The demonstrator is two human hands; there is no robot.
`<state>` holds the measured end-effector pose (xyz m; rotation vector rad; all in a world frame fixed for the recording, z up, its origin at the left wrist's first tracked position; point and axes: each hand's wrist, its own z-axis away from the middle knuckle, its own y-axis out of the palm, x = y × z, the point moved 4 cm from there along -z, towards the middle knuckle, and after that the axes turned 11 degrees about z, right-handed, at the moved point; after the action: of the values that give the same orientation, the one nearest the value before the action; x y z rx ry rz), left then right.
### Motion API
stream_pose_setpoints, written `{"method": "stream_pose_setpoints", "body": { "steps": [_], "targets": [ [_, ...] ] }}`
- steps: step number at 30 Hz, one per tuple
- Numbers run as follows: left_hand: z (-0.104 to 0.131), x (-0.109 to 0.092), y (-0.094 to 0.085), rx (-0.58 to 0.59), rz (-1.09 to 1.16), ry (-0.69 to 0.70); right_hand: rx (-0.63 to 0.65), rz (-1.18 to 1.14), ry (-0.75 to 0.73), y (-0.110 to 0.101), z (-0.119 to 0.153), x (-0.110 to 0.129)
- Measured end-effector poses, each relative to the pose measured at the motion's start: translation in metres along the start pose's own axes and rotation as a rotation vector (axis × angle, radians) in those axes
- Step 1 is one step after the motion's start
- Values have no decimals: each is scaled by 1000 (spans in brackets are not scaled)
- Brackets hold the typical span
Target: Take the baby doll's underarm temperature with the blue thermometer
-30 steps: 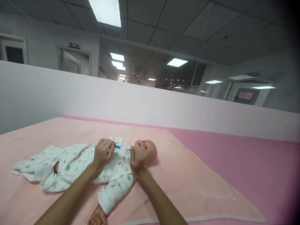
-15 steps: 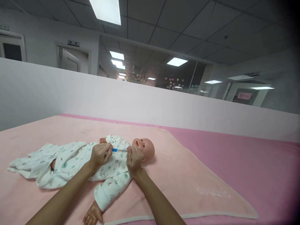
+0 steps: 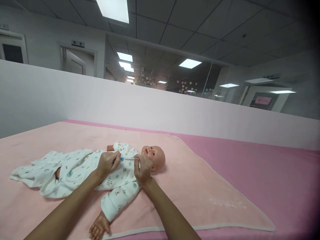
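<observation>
Above the chest of a baby doll (image 3: 122, 180), a thin thermometer (image 3: 122, 159) with a blue end and a clear stem spans the gap between my two hands. My left hand (image 3: 108, 164) is closed round the blue end. The clear end is pinched in my right hand (image 3: 143, 168), close to the doll's chin. Fingers cover both tips, and the scale is too small to read. The doll lies on its back, head to the right, in a white printed suit (image 3: 80, 166) with one arm stretched toward me.
Under the doll spreads a peach blanket (image 3: 195, 193) with a pale edge, on a pink mat (image 3: 250, 166). A low white wall (image 3: 160, 110) runs behind it. Beyond are glass panels, doors and ceiling lights.
My hands have come slightly closer together, and less of the thermometer shows between them. The doll lies as before; the view has shifted a little.
</observation>
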<state>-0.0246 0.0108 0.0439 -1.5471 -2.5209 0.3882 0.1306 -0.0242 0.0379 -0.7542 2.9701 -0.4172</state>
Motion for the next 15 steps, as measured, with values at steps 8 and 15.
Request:
{"method": "stream_pose_setpoints", "body": {
  "steps": [8,15],
  "targets": [
    [-1,-3,1,-29,-111,62,36,88,13,5,0,-4],
    [-2,2,-4,-3,59,-99,249,-220,307,-3,-34,-26]
  ]
}}
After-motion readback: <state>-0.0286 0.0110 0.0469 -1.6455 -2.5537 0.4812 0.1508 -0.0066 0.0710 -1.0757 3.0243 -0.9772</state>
